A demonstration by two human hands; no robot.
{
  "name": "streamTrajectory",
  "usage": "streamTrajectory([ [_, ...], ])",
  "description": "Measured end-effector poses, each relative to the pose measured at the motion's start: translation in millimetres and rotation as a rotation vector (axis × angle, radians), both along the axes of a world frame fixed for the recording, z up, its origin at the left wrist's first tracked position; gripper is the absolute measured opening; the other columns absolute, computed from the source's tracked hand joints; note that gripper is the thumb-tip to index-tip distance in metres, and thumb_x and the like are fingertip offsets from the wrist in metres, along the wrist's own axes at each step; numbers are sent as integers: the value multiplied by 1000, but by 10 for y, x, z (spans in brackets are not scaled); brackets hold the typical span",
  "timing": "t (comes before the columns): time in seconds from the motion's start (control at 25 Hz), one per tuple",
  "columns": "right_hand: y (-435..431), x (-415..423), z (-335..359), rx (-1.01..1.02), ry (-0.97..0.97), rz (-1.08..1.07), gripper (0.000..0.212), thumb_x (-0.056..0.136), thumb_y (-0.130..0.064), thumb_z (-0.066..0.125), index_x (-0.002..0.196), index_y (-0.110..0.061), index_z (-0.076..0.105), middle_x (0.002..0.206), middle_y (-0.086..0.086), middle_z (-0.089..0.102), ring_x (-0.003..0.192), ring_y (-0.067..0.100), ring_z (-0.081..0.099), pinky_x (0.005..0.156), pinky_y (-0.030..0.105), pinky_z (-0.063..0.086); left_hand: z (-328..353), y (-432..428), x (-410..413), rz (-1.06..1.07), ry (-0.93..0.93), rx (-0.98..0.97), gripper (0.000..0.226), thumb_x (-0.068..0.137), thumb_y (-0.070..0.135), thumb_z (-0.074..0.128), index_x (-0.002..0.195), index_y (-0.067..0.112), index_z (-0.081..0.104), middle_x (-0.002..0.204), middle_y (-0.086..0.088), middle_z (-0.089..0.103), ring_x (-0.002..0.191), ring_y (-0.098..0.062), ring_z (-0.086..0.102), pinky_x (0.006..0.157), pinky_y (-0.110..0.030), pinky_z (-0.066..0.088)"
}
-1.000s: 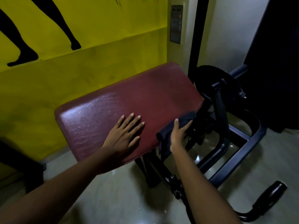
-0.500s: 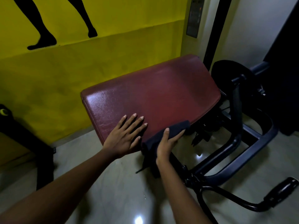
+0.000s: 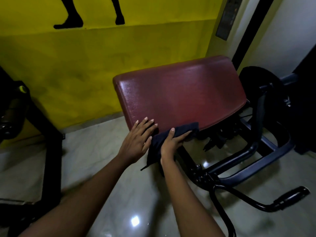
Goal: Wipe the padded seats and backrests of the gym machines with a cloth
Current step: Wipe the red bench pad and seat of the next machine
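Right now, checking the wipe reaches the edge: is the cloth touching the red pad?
Touching. The head view shows the dark cloth pressed by the right hand over the red pad's near edge.

Colours: maroon pad (image 3: 181,93) with glossy crackled sheen; dark navy cloth (image 3: 158,144) under my right hand (image 3: 171,144); black machine frame (image 3: 248,156); yellow wall (image 3: 85,65) bearing black silhouette legs (image 3: 71,21); pale grey-beige marbled floor (image 3: 95,147).
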State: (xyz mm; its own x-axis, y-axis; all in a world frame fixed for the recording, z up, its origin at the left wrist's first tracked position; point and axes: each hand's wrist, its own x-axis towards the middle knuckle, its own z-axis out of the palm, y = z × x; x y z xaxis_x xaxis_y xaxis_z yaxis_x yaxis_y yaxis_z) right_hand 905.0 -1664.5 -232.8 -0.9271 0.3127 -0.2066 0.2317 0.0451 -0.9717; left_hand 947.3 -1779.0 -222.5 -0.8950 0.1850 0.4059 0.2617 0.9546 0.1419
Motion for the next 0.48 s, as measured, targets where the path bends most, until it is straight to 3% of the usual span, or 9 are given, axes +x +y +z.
streamTrajectory([
  [0.08, -164, 205, -35, 97, -43, 92, 92, 79, -78, 22, 148, -24, -7, 149, 32, 17, 132, 46, 32, 105, 49, 34, 21, -11, 317, 56, -1, 173, 49, 94, 30, 34, 138, 13, 45, 144, -6, 46, 139, -15, 28, 117, -25, 7],
  [0.12, -212, 333, 39, 128, -49, 144, 88, 84, -72, 27, 148, -21, -6, 149, 32, 16, 133, 45, 30, 107, 46, 33, 42, -1, 459, 89, -8, 256, 50, 94, 32, 33, 139, 14, 44, 144, -5, 46, 138, -15, 30, 117, -23, 8],
  [0.2, -259, 653, 275, 162, -29, 279, 73, 97, -39, 39, 148, -12, -5, 151, 29, 12, 137, 41, 26, 107, 33, 26, 73, 16, 689, 181, -56, 481, 53, 94, 38, 32, 140, 15, 42, 145, -3, 43, 137, -15, 34, 116, -23, 15],
  [0.28, -268, 900, 353, 146, 0, 487, 65, 100, -24, 37, 147, -12, -6, 154, 22, 10, 139, 35, 24, 101, 24, 21, 124, 32, 856, 316, -173, 847, 50, 98, 37, 36, 144, 17, 35, 146, -2, 40, 135, -13, 35, 110, -23, 23],
  [0.36, -219, 1068, 382, 123, -2, 694, 62, 101, -26, 33, 148, -18, -6, 156, 13, 13, 139, 29, 25, 97, 24, 26, 260, 91, 1019, 392, -343, 1324, 41, 101, 32, 34, 142, 24, 36, 144, 4, 45, 131, -7, 42, 106, -20, 31],
  [0.44, -139, 1138, 410, 100, 3, 859, 60, 101, -28, 33, 149, -24, -3, 156, 7, 16, 139, 25, 27, 95, 18, 28, 352, 204, 1177, 417, -445, 1703, 31, 101, 36, 29, 117, 30, 56, 110, 10, 70, 99, 2, 64, 85, -14, 49],
  [0.48, -82, 1141, 426, 79, -1, 950, 58, 101, -30, 33, 148, -28, -1, 156, 5, 18, 139, 23, 28, 95, 15, 27, 342, 276, 1213, 421, -452, 1856, 32, 100, 38, 30, 105, 30, 60, 91, 12, 74, 83, 0, 69, 72, -15, 54],
])
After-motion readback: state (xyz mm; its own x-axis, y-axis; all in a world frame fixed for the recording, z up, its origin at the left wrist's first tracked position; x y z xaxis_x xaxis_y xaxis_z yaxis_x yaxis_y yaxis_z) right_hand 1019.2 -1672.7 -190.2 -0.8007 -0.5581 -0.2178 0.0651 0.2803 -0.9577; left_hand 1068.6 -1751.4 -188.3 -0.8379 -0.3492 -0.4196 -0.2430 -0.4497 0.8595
